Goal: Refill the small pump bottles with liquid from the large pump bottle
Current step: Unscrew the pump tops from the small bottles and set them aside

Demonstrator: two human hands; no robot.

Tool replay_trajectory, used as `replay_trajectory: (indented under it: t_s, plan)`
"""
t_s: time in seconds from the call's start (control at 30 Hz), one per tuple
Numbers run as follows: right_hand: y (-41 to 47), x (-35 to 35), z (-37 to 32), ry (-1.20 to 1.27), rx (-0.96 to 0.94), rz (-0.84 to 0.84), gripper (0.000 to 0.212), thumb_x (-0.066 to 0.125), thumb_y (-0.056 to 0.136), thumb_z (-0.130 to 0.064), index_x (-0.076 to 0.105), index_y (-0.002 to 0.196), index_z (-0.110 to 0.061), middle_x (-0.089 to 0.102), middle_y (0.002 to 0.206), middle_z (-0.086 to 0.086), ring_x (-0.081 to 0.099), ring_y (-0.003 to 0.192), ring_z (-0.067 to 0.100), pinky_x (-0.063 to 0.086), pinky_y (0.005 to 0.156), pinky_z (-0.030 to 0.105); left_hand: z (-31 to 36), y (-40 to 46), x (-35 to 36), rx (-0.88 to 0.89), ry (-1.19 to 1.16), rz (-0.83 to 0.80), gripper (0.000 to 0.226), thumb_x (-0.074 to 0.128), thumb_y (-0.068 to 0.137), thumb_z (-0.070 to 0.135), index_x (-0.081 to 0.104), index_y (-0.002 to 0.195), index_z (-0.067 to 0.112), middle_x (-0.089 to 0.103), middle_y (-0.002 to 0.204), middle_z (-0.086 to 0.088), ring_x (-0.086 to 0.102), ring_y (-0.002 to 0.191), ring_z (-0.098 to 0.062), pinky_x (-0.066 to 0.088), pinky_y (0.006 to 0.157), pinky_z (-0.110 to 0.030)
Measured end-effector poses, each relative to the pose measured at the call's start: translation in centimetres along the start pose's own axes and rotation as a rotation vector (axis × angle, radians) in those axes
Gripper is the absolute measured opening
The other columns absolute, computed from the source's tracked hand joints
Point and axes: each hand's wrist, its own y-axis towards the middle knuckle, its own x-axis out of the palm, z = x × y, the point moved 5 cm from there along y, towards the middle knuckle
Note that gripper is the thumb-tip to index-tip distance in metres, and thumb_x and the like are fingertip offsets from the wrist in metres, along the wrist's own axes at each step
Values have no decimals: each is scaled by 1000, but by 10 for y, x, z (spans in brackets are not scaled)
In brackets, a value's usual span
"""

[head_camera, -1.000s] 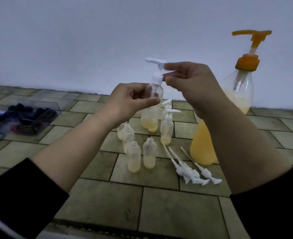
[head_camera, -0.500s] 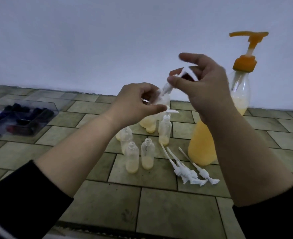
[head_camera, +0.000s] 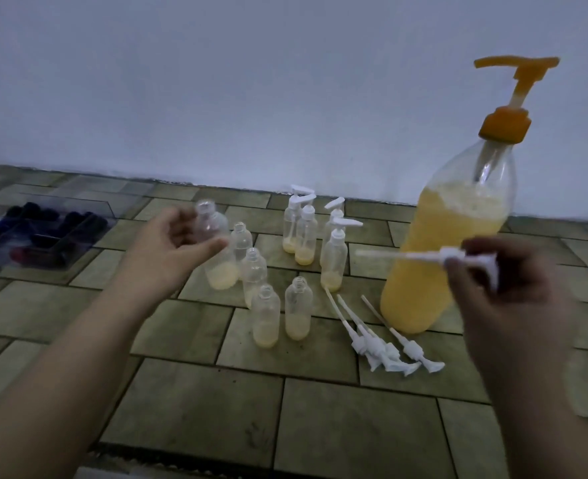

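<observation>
Tiles of a greenish floor [head_camera: 189, 420] carry everything, and behind them stands a pale wall [head_camera: 216, 81]. Biggest of the things is the large pump bottle [head_camera: 434, 257], upright on the right side near the wall, with an orange pump head and yellow liquid filling most of it. At the far left lies a clear tray [head_camera: 44, 233] with dark things inside, too dim to tell what they are. The left hand [head_camera: 171, 250] holds one open small bottle [head_camera: 216, 250] in the air, the thumb and fingers curled around its body; a little yellow liquid sits at its bottom. The right hand [head_camera: 513, 295] pinches a white pump top [head_camera: 458, 257] between thumb and fingertips, its thin tube pointing left in front of the large bottle. Four capped small bottles [head_camera: 315, 233] stand together near the wall, and four uncapped small bottles [head_camera: 278, 302] stand in front of them, close to the left hand. Three loose pump tops [head_camera: 382, 344] lie on the floor just beside the base of the large bottle.
</observation>
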Motion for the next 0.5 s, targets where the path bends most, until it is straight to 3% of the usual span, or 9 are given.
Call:
replay_trajectory:
  t_s: [0.1, 0.2, 0.3, 0.37, 0.5]
  plan:
    - [-30, 10, 31, -261, -114, -79, 20, 69, 77, -11, 58, 90, -22, 65, 95, -3, 63, 87, 11, 51, 73, 16, -32, -6, 2, -83, 18, -21, 32, 74, 76, 7, 60, 100, 21, 67, 96, 3, 64, 89, -11, 51, 71, -16]
    - [-47, 21, 54, -309, -219, -136, 31, 71, 74, 6, 53, 81, -17, 60, 92, -1, 58, 85, 7, 46, 74, 11, -59, -11, 15, -151, 75, -81, 36, 74, 77, 7, 58, 108, 14, 66, 101, 0, 63, 95, -14, 51, 77, -21]
    - [-54, 30, 68, -369, -262, -191, 27, 72, 69, 12, 55, 72, -8, 57, 88, -1, 51, 78, 1, 40, 69, 4, -77, -10, 24, -178, 128, -108, 40, 75, 76, 8, 56, 111, 9, 66, 107, -5, 62, 99, -16, 50, 84, -28]
    - [-54, 34, 78, -455, -259, -244, 26, 74, 68, 10, 55, 69, -8, 59, 88, 0, 50, 73, 2, 37, 62, 4, -85, -8, 27, -188, 180, -102, 43, 76, 76, 10, 55, 113, 10, 64, 109, -3, 61, 101, -15, 50, 89, -32]
    - [-55, 41, 100, -540, -129, -390, 22, 74, 71, 3, 60, 76, -13, 54, 93, -8, 50, 73, -4, 32, 60, 5, -88, -6, 27, -158, 145, -73, 53, 79, 72, 10, 50, 115, 17, 60, 118, 0, 58, 107, -14, 47, 84, -25]
